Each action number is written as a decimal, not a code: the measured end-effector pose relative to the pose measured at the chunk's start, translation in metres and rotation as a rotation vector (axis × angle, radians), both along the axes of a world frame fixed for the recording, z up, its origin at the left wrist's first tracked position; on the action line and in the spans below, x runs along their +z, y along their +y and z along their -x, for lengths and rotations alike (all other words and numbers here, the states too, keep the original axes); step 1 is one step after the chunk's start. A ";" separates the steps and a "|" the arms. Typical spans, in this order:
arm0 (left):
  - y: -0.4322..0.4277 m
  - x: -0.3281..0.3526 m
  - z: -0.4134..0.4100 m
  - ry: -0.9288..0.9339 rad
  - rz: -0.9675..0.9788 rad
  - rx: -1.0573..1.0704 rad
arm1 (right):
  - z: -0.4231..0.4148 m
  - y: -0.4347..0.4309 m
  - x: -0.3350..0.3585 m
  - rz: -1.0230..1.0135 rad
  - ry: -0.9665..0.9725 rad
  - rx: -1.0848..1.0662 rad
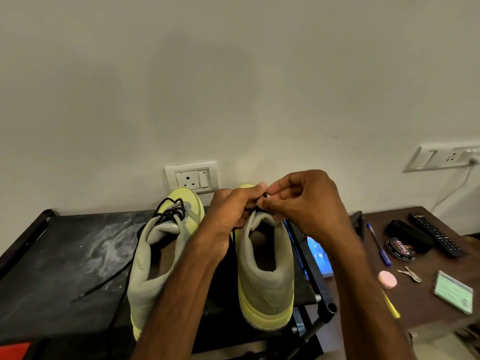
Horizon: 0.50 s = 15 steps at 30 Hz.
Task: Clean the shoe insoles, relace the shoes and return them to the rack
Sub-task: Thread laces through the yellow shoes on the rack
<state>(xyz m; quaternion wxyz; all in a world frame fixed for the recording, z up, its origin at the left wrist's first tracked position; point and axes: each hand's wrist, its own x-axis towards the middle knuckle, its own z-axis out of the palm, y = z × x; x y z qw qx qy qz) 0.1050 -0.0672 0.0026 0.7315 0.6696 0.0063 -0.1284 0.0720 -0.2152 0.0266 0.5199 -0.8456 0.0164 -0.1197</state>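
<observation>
- The left hand (230, 213) and the right hand (305, 201) are held close together above the tongue of the right-side shoe (265, 271). Both are closed in a pinch on its black lace (259, 207).
- Only a short piece of that lace is seen between the fingertips; how far it has been threaded cannot be told.
- The right-side shoe — grey-green with a yellow sole — is stood on the top shelf of a black rack (65, 255), its heel towards the camera.
- The left-side shoe (155, 255) is stood just beside it on the same shelf, partly hidden by the left forearm.
- A loose black lace (170, 211) is bunched over the left-side shoe's tongue, and one end is trailed across the shelf.
- Pale dusty smears are seen on the shelf surface.
- To the right, on a brown desk (428, 302), a polish tin (400, 248), a black brush (407, 235), a remote (436, 235), a blue pen (378, 244), keys (411, 273) and a pink round case (387, 280) are laid out.
- A wall socket (192, 178) is mounted behind the shoes.
</observation>
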 end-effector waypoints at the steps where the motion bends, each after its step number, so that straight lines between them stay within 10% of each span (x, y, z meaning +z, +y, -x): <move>1: 0.000 0.000 0.000 -0.005 -0.006 0.010 | 0.000 0.002 -0.001 0.006 -0.014 -0.018; 15: 0.002 -0.004 0.000 -0.255 -0.152 0.129 | -0.002 0.007 -0.004 0.042 0.045 -0.089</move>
